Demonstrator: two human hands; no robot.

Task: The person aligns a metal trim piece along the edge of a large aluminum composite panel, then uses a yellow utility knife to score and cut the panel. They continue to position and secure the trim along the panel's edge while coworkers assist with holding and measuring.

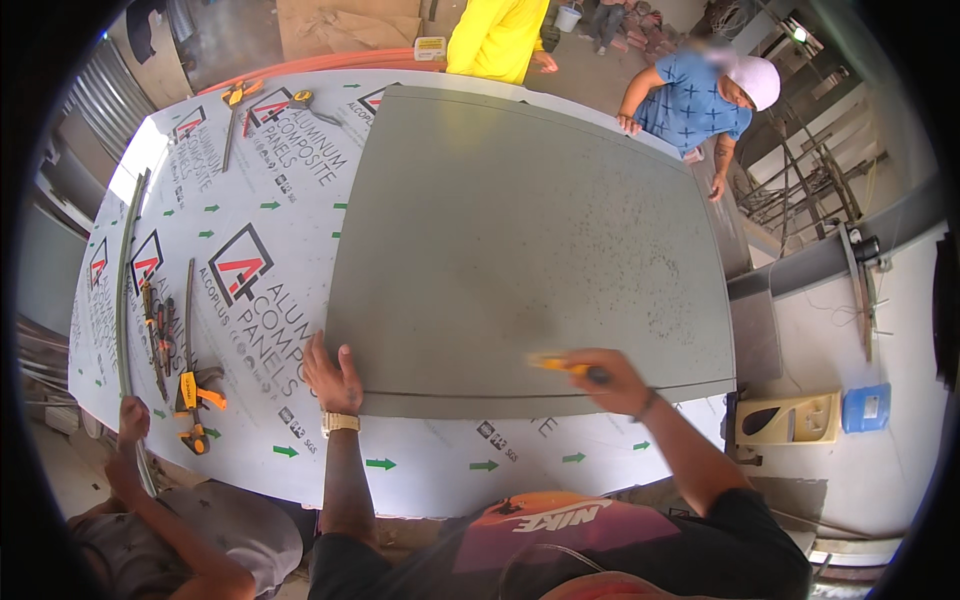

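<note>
A large grey panel [530, 240] is laid flat across the middle of the frame on a white film-covered sheet [250, 250] printed with logos and green arrows, which serves as the counter. The left hand [333, 378] is pressed flat, fingers spread and grasping nothing, at the lower left corner of the grey panel, seemingly so that the panel is kept from sliding. The right hand [610, 380] is clenched around a yellow-handled knife [560, 365], held low against the panel near its lower edge, where a thin dark line is seen running parallel to that edge; the blade tip itself is blurred and its contact cannot be told. Both forearms are brought in from the lower edge of the frame, with the body leaned over the near side. At the left of the frame, orange clamps [195, 395] and other hand tools are laid out along the white sheet, well apart from the hands, beside a long thin strip [124, 290] that is held at its lower end by another person's hand [132, 420] in the lower left. At the top, a person in a yellow shirt [495, 38] and a person in a blue shirt [690, 105] are placed at the far edge, the latter with a hand on the panel's far corner. Nothing is seen lying on the grey panel between the two hands
</note>
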